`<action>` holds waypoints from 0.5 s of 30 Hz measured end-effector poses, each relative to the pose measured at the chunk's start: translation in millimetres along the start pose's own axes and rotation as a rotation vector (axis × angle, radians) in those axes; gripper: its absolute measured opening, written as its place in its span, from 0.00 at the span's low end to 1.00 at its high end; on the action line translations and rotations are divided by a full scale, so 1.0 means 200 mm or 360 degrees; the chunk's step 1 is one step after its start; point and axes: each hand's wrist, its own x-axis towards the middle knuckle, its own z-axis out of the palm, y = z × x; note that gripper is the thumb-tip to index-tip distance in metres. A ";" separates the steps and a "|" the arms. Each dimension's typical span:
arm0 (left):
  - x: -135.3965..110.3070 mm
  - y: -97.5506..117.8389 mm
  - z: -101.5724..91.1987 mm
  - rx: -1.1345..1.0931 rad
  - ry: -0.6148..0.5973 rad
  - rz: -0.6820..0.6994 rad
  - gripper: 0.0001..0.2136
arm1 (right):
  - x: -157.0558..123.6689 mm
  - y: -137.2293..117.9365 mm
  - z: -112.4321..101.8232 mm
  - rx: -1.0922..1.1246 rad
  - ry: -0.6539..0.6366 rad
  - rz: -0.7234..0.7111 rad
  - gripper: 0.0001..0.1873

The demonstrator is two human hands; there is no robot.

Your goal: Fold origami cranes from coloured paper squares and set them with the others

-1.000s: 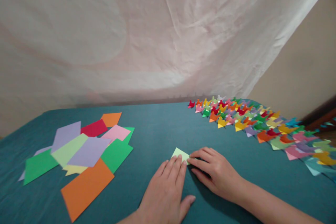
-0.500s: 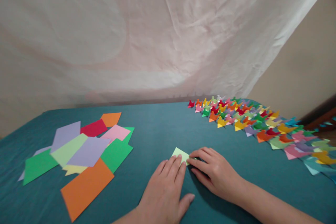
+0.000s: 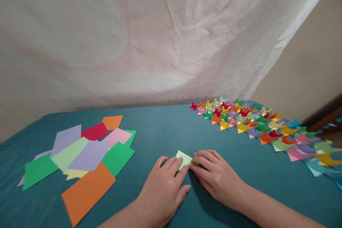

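Observation:
A small light green folded paper lies on the teal tablecloth near the front middle. My left hand rests palm down on its near left part, fingers curled onto the paper. My right hand presses on its right edge with fingertips close together. Most of the paper is hidden under both hands; only its far corner shows.
Several loose coloured paper sheets lie spread at the left, an orange one nearest. Rows of several small folded paper figures run along the right side toward the table's edge. A wrinkled white cloth hangs behind.
My left hand has pulled back slightly and its fingers have curled on the paper. My right hand has shifted a little left. The view has tilted slightly.

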 end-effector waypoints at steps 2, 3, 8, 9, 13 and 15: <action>0.00 0.00 0.00 -0.0005 -0.0009 -0.0009 0.18 | 0.00 0.00 0.00 0.0014 -0.0016 -0.0003 0.14; 0.00 0.01 -0.01 -0.0006 -0.0010 -0.0011 0.19 | 0.00 0.00 0.01 0.0020 -0.0023 0.0002 0.14; 0.00 0.01 0.00 0.0045 0.0032 0.0030 0.19 | -0.01 0.00 0.02 -0.0011 -0.0078 0.0004 0.16; 0.00 0.01 0.00 0.0059 0.0039 0.0040 0.20 | -0.02 0.00 0.03 -0.0031 -0.0093 -0.0002 0.17; -0.01 0.00 0.00 0.0079 0.0019 0.0059 0.20 | -0.03 0.00 0.04 -0.0128 -0.0135 -0.0030 0.17; -0.01 0.00 0.00 0.0089 0.0005 0.0068 0.20 | -0.03 -0.01 0.04 -0.0176 -0.0147 -0.0044 0.18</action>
